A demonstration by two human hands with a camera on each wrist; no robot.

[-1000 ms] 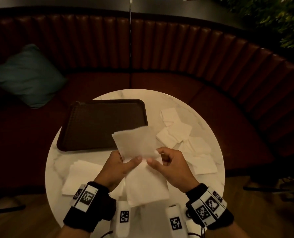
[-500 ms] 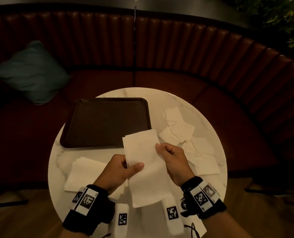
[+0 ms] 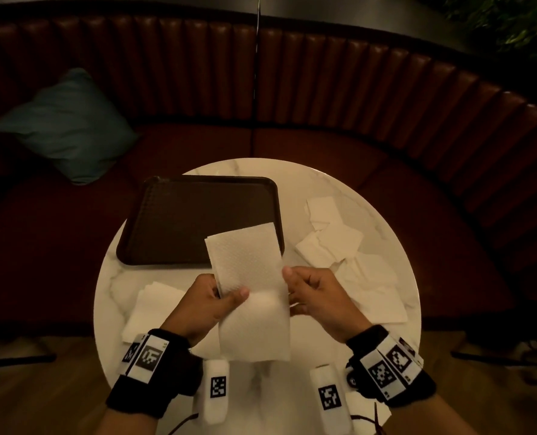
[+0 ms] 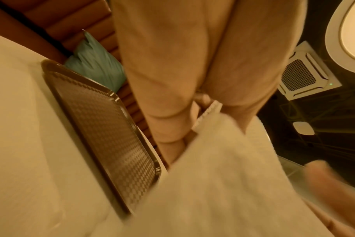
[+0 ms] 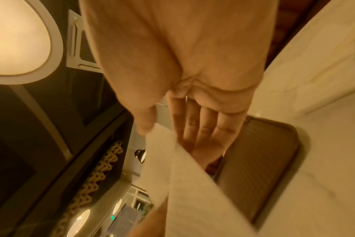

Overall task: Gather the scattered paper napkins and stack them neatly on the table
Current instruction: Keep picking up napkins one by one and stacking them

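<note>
I hold a white paper napkin bundle (image 3: 245, 262) upright above the near side of the round marble table (image 3: 383, 221). My left hand (image 3: 226, 293) grips its left edge, thumb on the front and fingers behind. At the right edge my right hand (image 3: 292, 287) pinches it, thumb at the rim and fingers behind the sheet (image 5: 182, 184). A flat pile of napkins (image 3: 154, 306) lies on the table under my left wrist. Several loose napkins (image 3: 355, 262) lie scattered on the right half of the table.
A dark brown tray (image 3: 198, 215) lies bare on the far left of the table, just behind the held napkins. A curved red leather bench (image 3: 355, 98) wraps around the table, with a teal cushion (image 3: 63, 127) on its left.
The tilted top napkin has been squared up with the one below, and they now form one straight strip. My right thumb slid from the napkin's face to its right edge.
</note>
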